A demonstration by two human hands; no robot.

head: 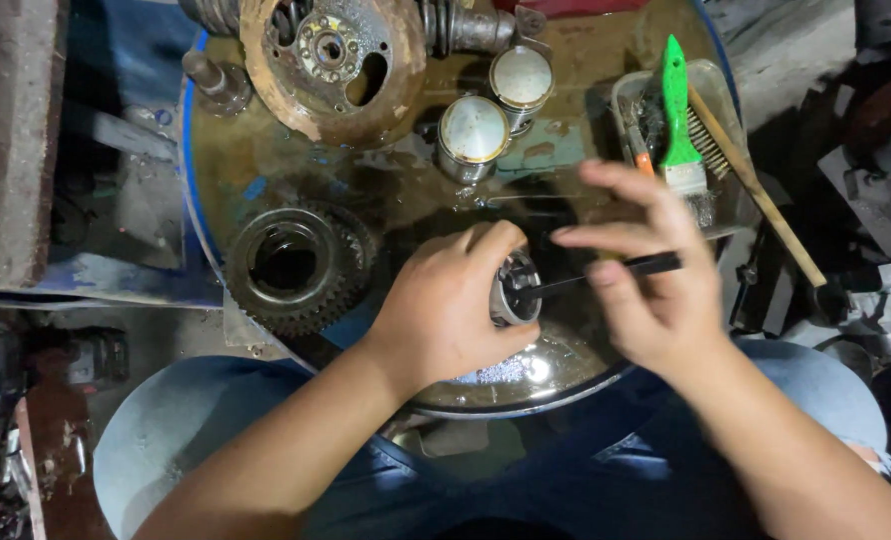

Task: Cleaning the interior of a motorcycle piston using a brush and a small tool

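The left hand (446, 305) is wrapped around a small round metal piston (514, 290). The fingers are curled tight on it, and the open end of the piston faces the right side. The piston sits low over the oily drum top (266, 160), close to the near edge and just in front of the person's knees.

The right hand (646, 280) is just beside the piston, on its right. Its thumb and fingers pinch a thin black tool (606, 274). The other fingers are spread out above. The tip of the tool goes right into the open end of the piston. So the two hands are very near each other, with the piston between them.

To the left of the left hand lies a big dark gear ring (298, 265) with teeth around it. Farther back sits a rusty round plate (333, 62) with holes in it. Two more shiny pistons (496, 110) stand behind the hands, well apart from the one being held.

On the right is a small clear tray (634, 92). A green brush (678, 110) lies in it, and a wire brush with a long wooden handle (756, 190) leans across it. The drum top is wet and brown with oil, and it has a blue rim.
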